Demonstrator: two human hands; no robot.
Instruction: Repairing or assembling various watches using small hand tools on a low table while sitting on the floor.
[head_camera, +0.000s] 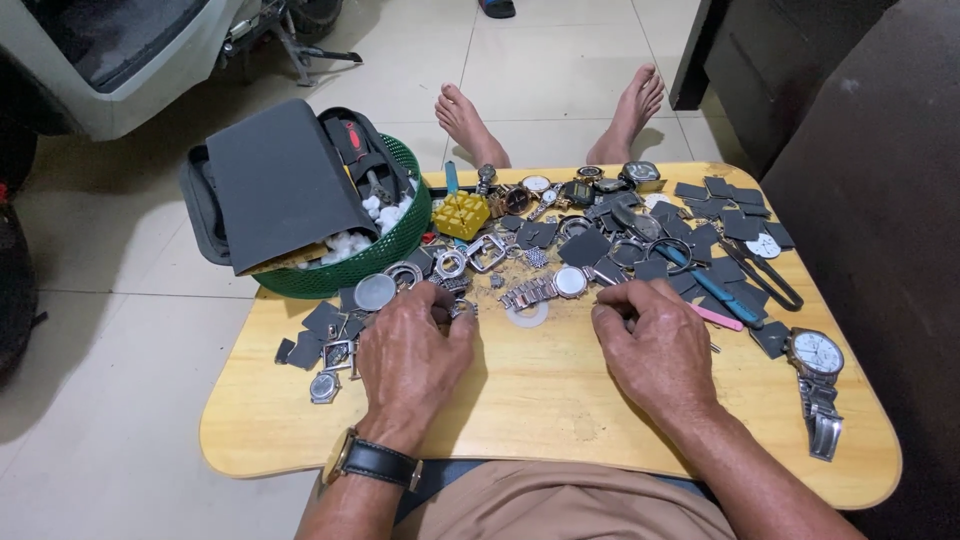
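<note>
My left hand (412, 352) rests knuckles-up on the wooden lap table (540, 410), its fingertips curled around a small round metal watch part (462, 308). My right hand (655, 345) lies palm down to the right, fingers bent over something small by its thumb; I cannot tell what it is. Between the hands lie a silver watch with a metal bracelet (548, 288) and a white ring (527, 316). Several watch cases, bezels and dark grey pads are scattered just beyond the fingers.
A green basket (330, 275) with a grey pouch, cotton and tools stands at the back left. A yellow block (462, 214) sits behind the parts. A white-dialled wristwatch (816, 358) lies at the right edge, black tweezers and a blue tool near it. My bare feet rest beyond the table.
</note>
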